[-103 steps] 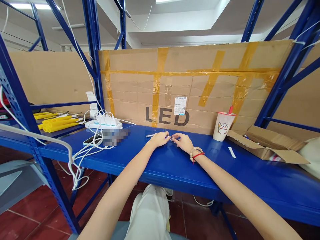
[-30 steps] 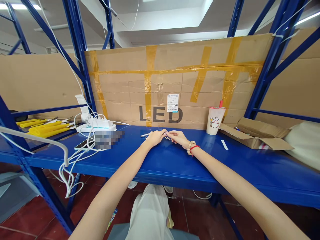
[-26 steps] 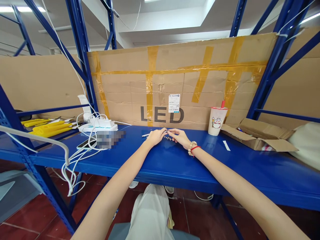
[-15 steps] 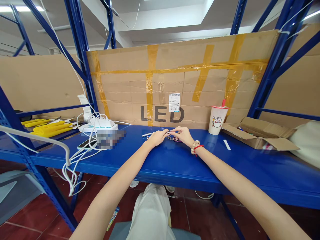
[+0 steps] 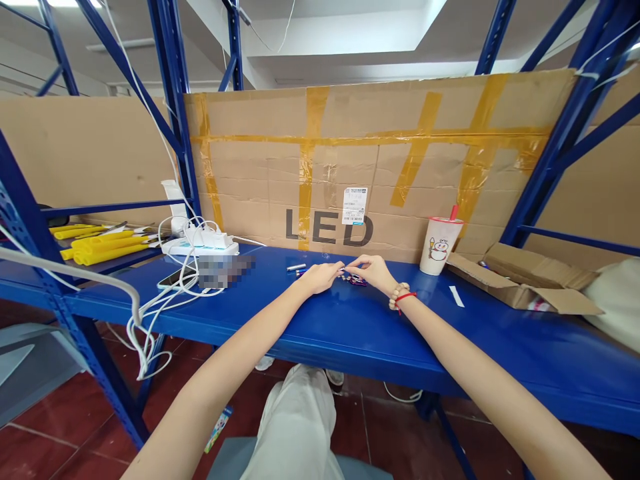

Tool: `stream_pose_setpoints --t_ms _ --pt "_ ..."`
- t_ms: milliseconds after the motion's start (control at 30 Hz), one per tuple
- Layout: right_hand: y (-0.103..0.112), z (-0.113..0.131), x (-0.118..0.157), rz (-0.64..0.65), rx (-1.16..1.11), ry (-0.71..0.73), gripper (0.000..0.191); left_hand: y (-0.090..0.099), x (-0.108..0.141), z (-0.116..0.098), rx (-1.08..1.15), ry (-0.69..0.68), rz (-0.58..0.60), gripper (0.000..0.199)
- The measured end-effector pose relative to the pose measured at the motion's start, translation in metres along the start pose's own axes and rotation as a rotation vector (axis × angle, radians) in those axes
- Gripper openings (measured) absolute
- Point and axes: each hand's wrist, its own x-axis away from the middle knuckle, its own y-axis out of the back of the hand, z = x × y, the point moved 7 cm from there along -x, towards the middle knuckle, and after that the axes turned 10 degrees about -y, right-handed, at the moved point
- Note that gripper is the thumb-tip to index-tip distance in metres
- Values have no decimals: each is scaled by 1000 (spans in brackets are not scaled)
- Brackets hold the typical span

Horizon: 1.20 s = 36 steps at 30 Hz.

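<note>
Near the back of the blue table [image 5: 310, 327], my left hand [image 5: 323, 277] is closed, its fingertips pinching something too small to make out. My right hand [image 5: 373, 272], with a beaded bracelet and red string at the wrist, is closed too, its thumb and forefinger pinched close to the left fingertips. Whatever lies between them is tiny and unclear. Several small dark and shiny pieces [image 5: 356, 280] lie on the table beneath and between my hands. A short silver cylinder [image 5: 296, 268] rests just left of my left hand, near another small piece.
A white cup with a red straw [image 5: 440, 247] stands right of my hands, by a white paper strip [image 5: 457, 297] and an open cardboard box [image 5: 520, 277]. At left are a power strip [image 5: 203, 245], tangled white cables and yellow-handled tools [image 5: 107, 248]. Cardboard [image 5: 250, 180] stands behind.
The view has shifted slightly, so most things appear a little further right. My fingertips remain close together, with the right hand's fingers a little more apart from the left's.
</note>
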Motion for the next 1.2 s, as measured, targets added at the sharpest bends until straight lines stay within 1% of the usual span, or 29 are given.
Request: stream_pose_setpoints --t_ms 167,400,667,867,967,1100,1200 --pt "0 5 1 31 -5 7 41 3 1 0 -30 0 -20 31" --pt "3 7 -1 91 27 -14 41 7 1 -5 -43 -2 -29 33" --pt "-1 4 4 170 44 -75 43 4 -1 -5 -44 -37 4 30" --pt "-10 -4 8 236 88 -106 41 2 0 -3 -24 -32 46 28" --pt "-20 -8 9 251 153 -88 35 1 0 -4 -6 -15 58 28" --pt "-34 -5 10 261 242 -44 27 1 -1 -5 14 6 55 29" --pt "-39 -1 11 288 295 -29 25 -1 -1 0 22 37 57 29"
